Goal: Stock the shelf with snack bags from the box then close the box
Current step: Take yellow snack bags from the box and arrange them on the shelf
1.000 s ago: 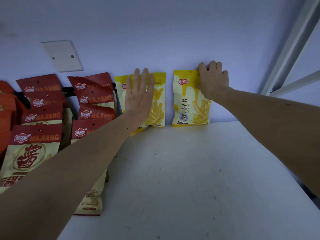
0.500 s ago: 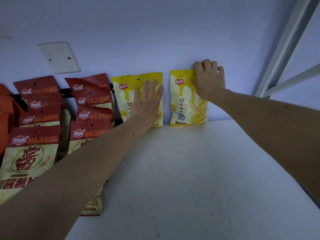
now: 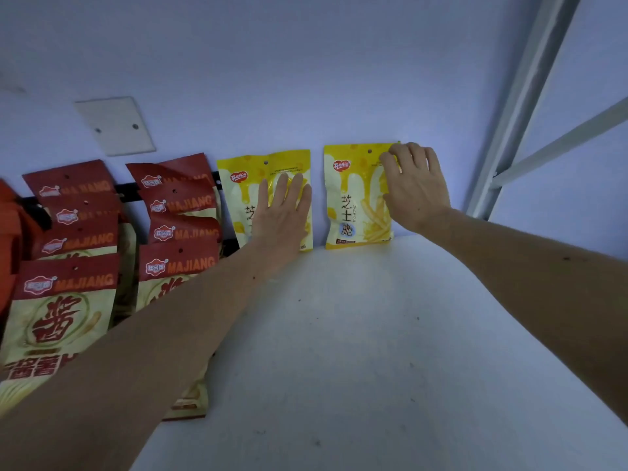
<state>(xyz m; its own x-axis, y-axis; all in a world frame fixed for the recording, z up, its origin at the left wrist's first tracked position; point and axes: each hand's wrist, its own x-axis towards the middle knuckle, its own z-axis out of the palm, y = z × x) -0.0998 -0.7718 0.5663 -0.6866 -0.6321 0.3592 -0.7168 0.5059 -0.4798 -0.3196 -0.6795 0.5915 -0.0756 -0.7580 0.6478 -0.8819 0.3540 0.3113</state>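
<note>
Two yellow snack bags stand upright against the back wall of a white shelf (image 3: 356,334). My left hand (image 3: 283,215) lies flat with straight fingers on the lower part of the left yellow bag (image 3: 251,185), pressing it to the wall. My right hand (image 3: 413,188) rests over the upper right corner of the right yellow bag (image 3: 353,202), with its fingers bent on the bag's top edge. The box is out of view.
Rows of red-topped MAJIANG snack bags (image 3: 176,232) fill the shelf's left side, overlapping toward the front. A white wall plate (image 3: 115,125) sits above them. A grey metal shelf frame (image 3: 516,107) rises at the right.
My left hand has slid down the left yellow bag from its top to its lower half. My right hand stays on the right bag's top corner.
</note>
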